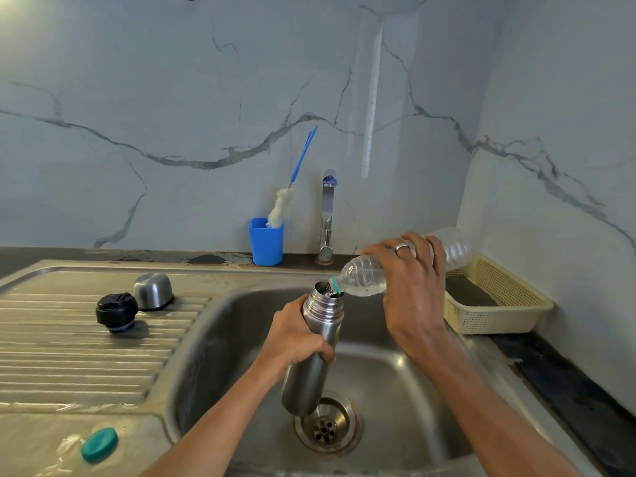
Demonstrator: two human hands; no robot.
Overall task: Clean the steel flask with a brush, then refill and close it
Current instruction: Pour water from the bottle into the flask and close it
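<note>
My left hand (299, 333) grips the open steel flask (311, 366) around its middle, holding it nearly upright over the sink basin (395, 383). My right hand (411, 287) holds a clear plastic water bottle (364, 275) tipped down to the left, its neck at the flask's mouth, with water running in. The flask's black stopper (116, 312) and steel cup lid (153, 290) lie on the ribbed draining board. The bottle brush (284, 204), white bristles and blue handle, stands in a blue cup (265, 242) at the back wall.
A teal bottle cap (99, 444) lies on the wet sink edge at front left. The tap (327, 218) rises behind the basin. A cream plastic basket (495, 297) sits on the dark counter at right. The drain (325, 426) is below the flask.
</note>
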